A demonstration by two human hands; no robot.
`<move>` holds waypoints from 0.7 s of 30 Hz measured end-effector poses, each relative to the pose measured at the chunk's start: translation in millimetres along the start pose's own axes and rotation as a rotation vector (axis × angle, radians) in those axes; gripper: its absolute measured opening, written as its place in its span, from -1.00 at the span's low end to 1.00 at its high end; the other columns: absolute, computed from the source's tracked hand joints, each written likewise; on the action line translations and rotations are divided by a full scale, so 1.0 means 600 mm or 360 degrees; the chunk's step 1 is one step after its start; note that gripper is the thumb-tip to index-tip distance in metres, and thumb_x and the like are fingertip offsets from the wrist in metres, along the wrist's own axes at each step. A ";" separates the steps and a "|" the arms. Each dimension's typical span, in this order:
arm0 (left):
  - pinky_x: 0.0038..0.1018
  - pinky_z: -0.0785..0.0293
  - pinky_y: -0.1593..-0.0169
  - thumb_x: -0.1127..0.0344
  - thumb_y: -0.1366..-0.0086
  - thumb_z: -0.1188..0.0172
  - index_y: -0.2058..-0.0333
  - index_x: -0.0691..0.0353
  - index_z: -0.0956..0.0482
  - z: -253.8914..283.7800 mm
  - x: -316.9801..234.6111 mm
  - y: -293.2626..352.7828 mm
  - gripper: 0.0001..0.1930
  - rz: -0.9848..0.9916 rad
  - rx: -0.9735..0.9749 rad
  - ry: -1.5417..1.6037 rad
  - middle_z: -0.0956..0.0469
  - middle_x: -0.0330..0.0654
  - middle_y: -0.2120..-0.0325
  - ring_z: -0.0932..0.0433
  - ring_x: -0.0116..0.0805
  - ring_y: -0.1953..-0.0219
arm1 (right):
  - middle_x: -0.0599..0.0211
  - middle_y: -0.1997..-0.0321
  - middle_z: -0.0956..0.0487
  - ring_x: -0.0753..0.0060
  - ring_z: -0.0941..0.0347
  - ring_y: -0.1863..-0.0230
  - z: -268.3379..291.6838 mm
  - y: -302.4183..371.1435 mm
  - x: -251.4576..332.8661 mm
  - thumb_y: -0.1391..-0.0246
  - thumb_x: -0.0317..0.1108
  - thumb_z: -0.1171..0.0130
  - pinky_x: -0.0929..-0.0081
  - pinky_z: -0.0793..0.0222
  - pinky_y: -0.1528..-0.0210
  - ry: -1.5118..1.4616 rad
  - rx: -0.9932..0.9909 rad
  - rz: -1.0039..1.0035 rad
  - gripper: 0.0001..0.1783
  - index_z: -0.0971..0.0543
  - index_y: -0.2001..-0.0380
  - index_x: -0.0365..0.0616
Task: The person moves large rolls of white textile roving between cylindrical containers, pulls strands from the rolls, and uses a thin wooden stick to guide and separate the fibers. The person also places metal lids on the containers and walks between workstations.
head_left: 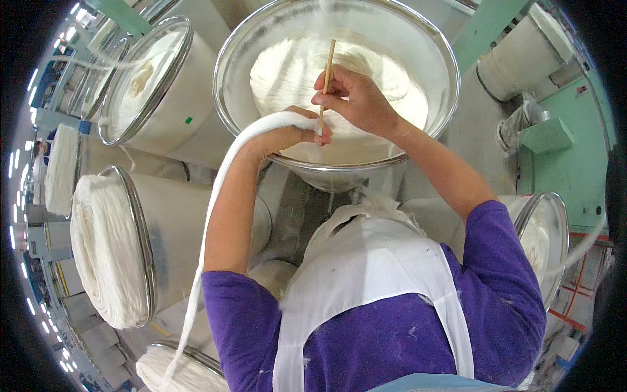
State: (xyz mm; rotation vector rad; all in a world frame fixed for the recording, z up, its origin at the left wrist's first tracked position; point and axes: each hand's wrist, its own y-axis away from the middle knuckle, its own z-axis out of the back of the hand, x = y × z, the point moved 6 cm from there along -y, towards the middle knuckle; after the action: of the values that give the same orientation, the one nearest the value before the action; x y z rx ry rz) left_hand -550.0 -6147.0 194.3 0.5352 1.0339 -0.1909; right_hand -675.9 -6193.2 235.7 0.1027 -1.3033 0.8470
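My right hand pinches a thin wooden stick, held nearly upright. The stick's lower end meets the fingertips of my left hand, which is closed round the end of a thick white cotton sliver. From there the sliver drapes over my left wrist and hangs down along the outside of my left arm to a can at the lower left. Both hands are above a large round can with a shiny metal rim. Coiled white sliver lies inside it, partly hidden behind my hands.
At the left stand more cans with coiled sliver, a full one and another behind it. A can stands by my right elbow. A green machine housing is at the right. My white apron has lint on it.
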 end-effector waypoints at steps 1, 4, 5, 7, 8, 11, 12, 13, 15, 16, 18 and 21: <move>-0.50 -0.41 0.08 0.41 -0.06 -0.30 0.29 0.30 -0.63 -0.003 -0.001 0.001 -0.79 -0.0001 0.0041 0.0069 -0.62 -0.20 0.38 -0.55 -0.42 0.29 | 0.32 0.45 -0.56 0.45 -0.52 0.37 -0.001 0.000 -0.001 -0.05 -0.37 -0.22 0.49 -0.44 0.25 0.0099 -0.0006 -0.0036 -0.80 -0.44 0.29 -0.18; -0.52 -0.42 0.07 0.45 -0.09 -0.24 0.30 0.31 -0.63 -0.006 -0.008 0.003 -0.83 -0.0001 0.0098 0.0157 -0.62 -0.17 0.37 -0.56 -0.42 0.27 | 0.32 0.44 -0.57 0.46 -0.54 0.35 -0.002 -0.003 0.003 -0.05 -0.39 -0.21 0.49 -0.45 0.21 0.0086 0.0007 -0.0017 -0.80 -0.45 0.28 -0.19; -0.52 -0.43 0.07 0.46 -0.09 -0.22 0.30 0.32 -0.63 -0.006 -0.010 0.005 -0.83 -0.0006 0.0079 0.0164 -0.62 -0.16 0.37 -0.57 -0.42 0.27 | 0.32 0.43 -0.58 0.46 -0.54 0.34 -0.004 -0.004 0.010 -0.05 -0.39 -0.20 0.49 -0.45 0.20 -0.0126 0.0038 0.0074 -0.81 -0.45 0.28 -0.18; -0.53 -0.44 0.07 0.48 -0.10 -0.18 0.31 0.32 -0.63 -0.005 -0.013 0.007 -0.84 0.0017 0.0033 0.0092 -0.61 -0.15 0.37 -0.57 -0.41 0.27 | 0.31 0.41 -0.59 0.46 -0.55 0.32 -0.004 -0.007 0.011 -0.05 -0.39 -0.20 0.50 -0.45 0.17 -0.0296 0.0084 0.0077 -0.81 -0.46 0.27 -0.19; -0.54 -0.45 0.08 0.49 -0.10 -0.17 0.32 0.33 -0.62 -0.004 -0.013 0.007 -0.85 0.0045 0.0009 0.0014 -0.61 -0.15 0.37 -0.57 -0.41 0.27 | 0.30 0.40 -0.60 0.47 -0.55 0.30 -0.005 -0.008 0.007 -0.05 -0.39 -0.20 0.51 -0.45 0.16 -0.0255 0.0098 -0.0012 -0.80 -0.46 0.26 -0.19; -0.54 -0.46 0.09 0.50 -0.11 -0.13 0.32 0.35 -0.62 -0.006 -0.017 0.005 -0.85 -0.0018 0.0030 0.0113 -0.61 -0.14 0.36 -0.57 -0.40 0.27 | 0.32 0.39 -0.61 0.49 -0.56 0.28 0.000 -0.008 -0.002 -0.04 -0.37 -0.23 0.53 -0.44 0.14 0.0173 0.0079 -0.0155 -0.78 -0.46 0.26 -0.19; -0.54 -0.47 0.10 0.51 -0.11 -0.13 0.32 0.35 -0.62 -0.007 -0.019 0.003 -0.84 -0.0065 0.0053 0.0200 -0.60 -0.14 0.36 -0.57 -0.39 0.28 | 0.33 0.39 -0.61 0.50 -0.56 0.28 0.007 -0.008 -0.006 -0.04 -0.36 -0.24 0.54 -0.44 0.14 0.0370 0.0020 -0.0209 -0.78 -0.47 0.27 -0.19; -0.53 -0.47 0.10 0.51 -0.12 -0.12 0.31 0.36 -0.61 -0.007 -0.017 0.002 -0.84 -0.0072 0.0066 0.0165 -0.60 -0.14 0.36 -0.57 -0.39 0.28 | 0.34 0.41 -0.60 0.51 -0.55 0.31 0.001 -0.007 -0.001 -0.02 -0.35 -0.25 0.53 -0.44 0.16 0.0076 0.0067 -0.0149 -0.77 -0.47 0.29 -0.19; -0.53 -0.47 0.09 0.52 -0.12 -0.10 0.30 0.37 -0.61 -0.006 -0.014 0.001 -0.83 -0.0106 0.0093 0.0078 -0.60 -0.13 0.36 -0.57 -0.38 0.28 | 0.36 0.47 -0.57 0.53 -0.53 0.36 -0.007 -0.007 0.008 0.00 -0.33 -0.29 0.52 -0.43 0.22 -0.0509 0.0188 -0.0038 -0.76 -0.47 0.33 -0.20; -0.51 -0.47 0.09 0.50 -0.12 -0.12 0.30 0.36 -0.61 -0.007 -0.010 0.000 -0.83 -0.0077 0.0112 0.0128 -0.61 -0.12 0.36 -0.57 -0.37 0.27 | 0.36 0.46 -0.58 0.53 -0.53 0.35 -0.003 -0.007 0.005 0.00 -0.33 -0.28 0.52 -0.43 0.22 -0.0289 0.0099 -0.0054 -0.77 -0.48 0.33 -0.20; -0.48 -0.47 0.08 0.46 -0.14 -0.15 0.29 0.34 -0.62 -0.009 -0.007 -0.004 -0.83 -0.0073 0.0160 0.0154 -0.62 -0.11 0.35 -0.57 -0.34 0.25 | 0.36 0.45 -0.59 0.53 -0.54 0.35 -0.002 -0.009 0.003 -0.02 -0.35 -0.26 0.51 -0.43 0.24 0.0175 0.0081 -0.0053 -0.79 -0.49 0.33 -0.20; -0.48 -0.47 0.09 0.50 -0.12 -0.13 0.28 0.35 -0.61 -0.010 -0.004 -0.005 -0.83 -0.0070 0.0159 0.0216 -0.61 -0.14 0.34 -0.57 -0.35 0.27 | 0.34 0.43 -0.60 0.54 -0.54 0.34 -0.008 -0.012 0.003 -0.03 -0.38 -0.24 0.52 -0.43 0.22 0.0034 0.0171 0.0016 -0.82 -0.49 0.33 -0.21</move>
State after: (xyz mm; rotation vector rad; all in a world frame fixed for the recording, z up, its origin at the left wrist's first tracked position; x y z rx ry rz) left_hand -556.9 -6146.8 193.2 0.6230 1.1733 -0.2485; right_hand -667.6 -6194.7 238.4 0.1717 -1.2392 0.9245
